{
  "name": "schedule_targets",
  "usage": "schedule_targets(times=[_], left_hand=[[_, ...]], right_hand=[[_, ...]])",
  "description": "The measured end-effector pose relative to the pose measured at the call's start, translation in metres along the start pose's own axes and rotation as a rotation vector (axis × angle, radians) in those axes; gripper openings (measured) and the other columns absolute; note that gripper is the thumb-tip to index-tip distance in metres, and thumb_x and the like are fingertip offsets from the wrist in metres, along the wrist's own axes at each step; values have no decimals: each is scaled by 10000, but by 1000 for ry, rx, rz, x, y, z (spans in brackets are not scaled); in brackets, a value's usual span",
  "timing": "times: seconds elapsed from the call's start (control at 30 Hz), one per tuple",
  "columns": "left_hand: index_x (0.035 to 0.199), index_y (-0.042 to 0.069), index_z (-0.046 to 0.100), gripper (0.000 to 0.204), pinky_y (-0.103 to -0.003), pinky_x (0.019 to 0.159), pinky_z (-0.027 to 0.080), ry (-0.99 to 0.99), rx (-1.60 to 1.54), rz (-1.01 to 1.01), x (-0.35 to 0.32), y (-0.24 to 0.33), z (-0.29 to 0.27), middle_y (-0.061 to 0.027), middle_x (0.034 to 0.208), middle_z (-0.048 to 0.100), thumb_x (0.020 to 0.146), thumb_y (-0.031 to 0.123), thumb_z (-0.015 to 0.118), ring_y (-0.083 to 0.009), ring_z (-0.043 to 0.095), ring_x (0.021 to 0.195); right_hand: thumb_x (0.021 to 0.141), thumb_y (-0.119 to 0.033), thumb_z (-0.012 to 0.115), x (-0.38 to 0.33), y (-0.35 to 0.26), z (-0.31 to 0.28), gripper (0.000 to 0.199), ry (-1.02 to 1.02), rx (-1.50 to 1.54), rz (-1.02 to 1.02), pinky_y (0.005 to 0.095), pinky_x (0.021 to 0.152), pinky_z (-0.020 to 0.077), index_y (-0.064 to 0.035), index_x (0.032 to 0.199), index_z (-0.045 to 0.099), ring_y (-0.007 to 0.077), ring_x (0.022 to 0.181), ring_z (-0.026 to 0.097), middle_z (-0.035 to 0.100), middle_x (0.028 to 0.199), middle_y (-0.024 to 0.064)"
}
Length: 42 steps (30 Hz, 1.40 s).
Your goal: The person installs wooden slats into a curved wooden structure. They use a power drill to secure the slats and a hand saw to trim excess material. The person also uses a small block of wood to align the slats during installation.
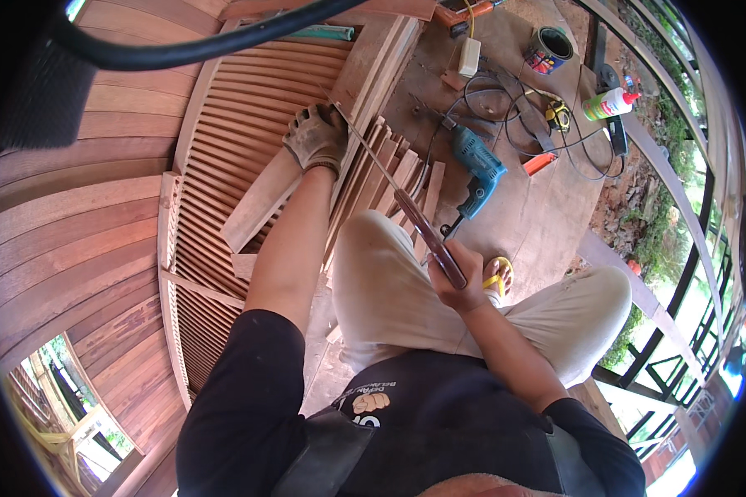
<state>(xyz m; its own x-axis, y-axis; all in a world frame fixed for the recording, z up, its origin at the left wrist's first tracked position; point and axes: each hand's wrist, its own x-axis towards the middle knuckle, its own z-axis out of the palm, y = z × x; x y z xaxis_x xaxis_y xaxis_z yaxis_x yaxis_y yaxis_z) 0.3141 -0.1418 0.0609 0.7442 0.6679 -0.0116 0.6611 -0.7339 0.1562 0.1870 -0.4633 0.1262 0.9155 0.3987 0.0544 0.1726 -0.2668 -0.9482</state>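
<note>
A grey-and-tan work glove covers my left hand (pixel 317 138). Its fingers are curled at the upper end of a short wooden board (pixel 261 201), which lies slantwise on a slatted wooden panel (pixel 224 137); part of the grip is hidden. My bare right hand (pixel 458 277) is closed round the glossy brown handle of a long, thin metal tool (pixel 412 209), chisel-like, though its exact kind is unclear. The shaft slants up and left, and its tip is beside the gloved hand, near the panel's side rail (pixel 365 70).
Several loose wood strips (pixel 394 170) lie right of the panel. Farther right are a teal power drill (pixel 475 170), a looping black cable (pixel 514 149), a yellow tape measure (pixel 558 114), a glue bottle (pixel 607 105) and an open paint can (pixel 549 51). A black cable (pixel 191 51) crosses overhead.
</note>
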Motion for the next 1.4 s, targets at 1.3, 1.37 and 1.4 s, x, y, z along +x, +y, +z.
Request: schedule_targets(times=[1.3, 1.37, 1.4], left_hand=[[1140, 192, 686, 368, -521, 1061, 359, 12, 22, 9, 8, 4, -1, -87, 1236, 656, 922, 480, 617, -316, 551, 1254], [1140, 190, 684, 368, -522, 1062, 360, -25, 34, 11, -2, 1, 2, -90, 1233, 655, 924, 479, 612, -321, 551, 1254], [1137, 190, 683, 366, -524, 1061, 361, -10, 42, 14, 1, 1, 2, -92, 1229, 655, 926, 479, 607, -324, 551, 1253]], right_hand=[[810, -23, 698, 32, 17, 9, 217, -26, 5, -28, 441, 606, 528, -61, 1022, 672, 373, 716, 689, 647, 781, 172], [810, -22, 688, 42, 30, 25, 302, -94, 61, 59, 406, 644, 545, -60, 1110, 687, 353, 753, 710, 673, 835, 175], [813, -23, 701, 47, 28, 26, 239, -62, 61, 23, 406, 614, 528, -56, 1050, 685, 346, 705, 691, 651, 790, 166]])
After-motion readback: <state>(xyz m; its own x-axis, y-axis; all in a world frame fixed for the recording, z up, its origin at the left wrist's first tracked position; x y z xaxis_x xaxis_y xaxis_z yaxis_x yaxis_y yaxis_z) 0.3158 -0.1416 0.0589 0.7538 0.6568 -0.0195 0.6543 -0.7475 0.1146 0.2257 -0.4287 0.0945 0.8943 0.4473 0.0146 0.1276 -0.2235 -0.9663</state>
